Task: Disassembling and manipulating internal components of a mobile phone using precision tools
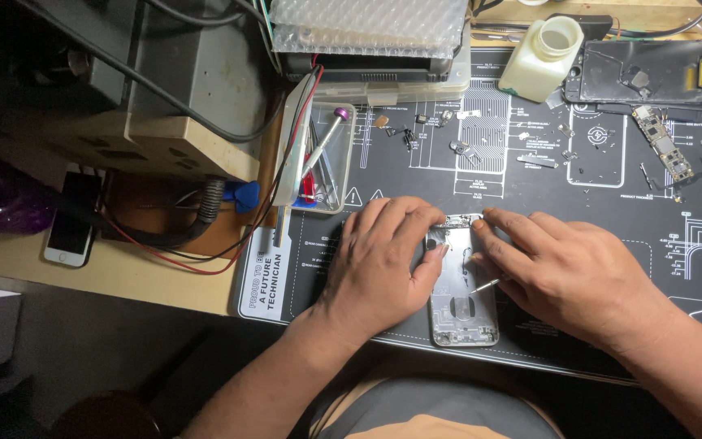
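White plastic bottle [539, 58] top centre (open-necked); dark-screened white phone [70, 221] lies far left

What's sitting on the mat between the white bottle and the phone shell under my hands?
Head view: between the white bottle and the phone shell lie small loose metal parts scattered on the black mat. Nothing larger sits there.

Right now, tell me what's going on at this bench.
A person is working on an opened phone shell lying on a dark repair mat. The left hand presses on the shell's upper left side, steadying it. The right hand holds a thin metal tool with its tip over the shell's inside. A circuit board, small loose parts and a white bottle lie further back on the mat.
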